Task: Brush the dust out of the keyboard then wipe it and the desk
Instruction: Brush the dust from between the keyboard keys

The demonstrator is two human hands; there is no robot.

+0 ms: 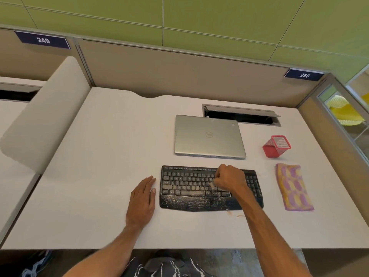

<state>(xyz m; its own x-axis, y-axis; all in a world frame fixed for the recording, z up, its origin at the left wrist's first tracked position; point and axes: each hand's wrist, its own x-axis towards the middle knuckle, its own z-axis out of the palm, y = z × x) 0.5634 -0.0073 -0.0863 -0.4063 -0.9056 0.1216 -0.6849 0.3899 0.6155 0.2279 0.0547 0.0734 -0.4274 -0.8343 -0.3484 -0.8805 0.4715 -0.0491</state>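
A black keyboard (187, 188) lies on the white desk (99, 156), its palm rest and lower keys speckled with pale dust. My right hand (229, 179) is closed in a fist over the right half of the keys, gripping a small brush (212, 185) whose pale bristle end touches the keys. My left hand (142, 198) rests flat on the desk just left of the keyboard, fingers together, holding nothing. A folded pink and yellow cloth (293, 186) lies on the desk to the right of the keyboard.
A shut silver laptop (209, 136) sits behind the keyboard. A red mesh pen cup (276, 145) stands at the right, behind the cloth. An open cable slot (241, 115) is cut into the desk's back. Partition walls enclose the back and sides.
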